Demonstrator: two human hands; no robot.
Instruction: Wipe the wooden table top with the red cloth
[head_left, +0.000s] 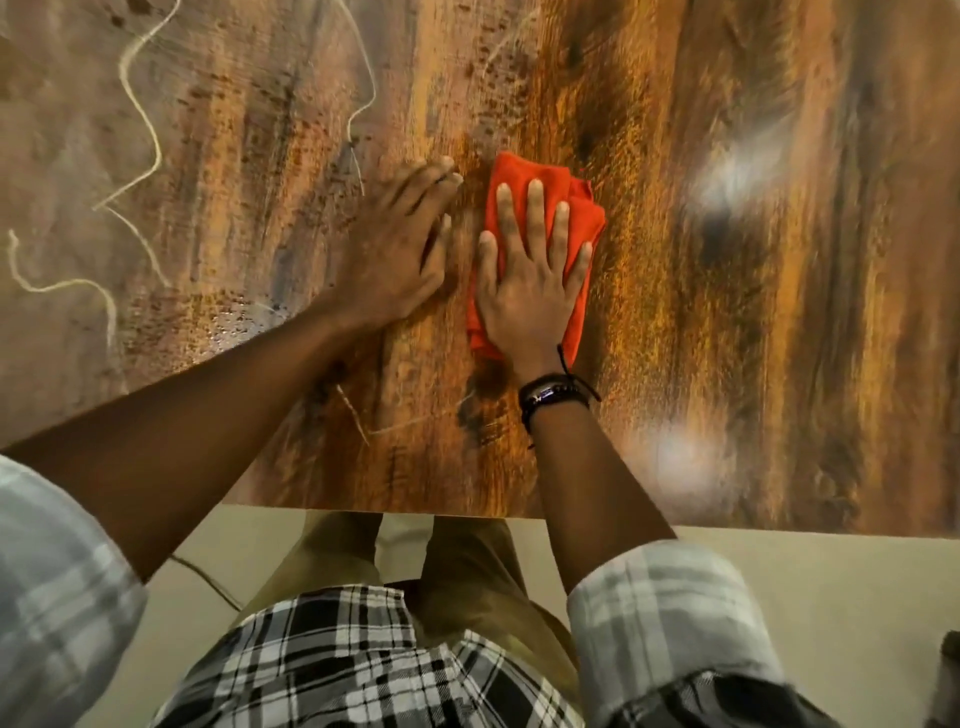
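The right hand (524, 280) lay flat on the red cloth (545, 218), fingers spread, pressing it down rather than gripping it. The cloth sat bunched near the middle of the frame on the wooden surface (727, 338), poking out past the fingertips and along both sides of the palm. Just beside it, to the left, the left hand (395, 254) rested open and empty on the bare wood, apparently bracing; its fingertips were blurred. A dark wristband (553, 397) circled the right wrist.

The wiping looked to be under way. The right half of the frame showed warm, glossy grain with pale reflections of light, while the upper left looked dull and hazy, crossed by thin whitish squiggly lines (137, 119). I would say that left part had not been wiped. The next move would likely need the cloth pushed leftward under steady pressure, and the left hand lifted out of its path.
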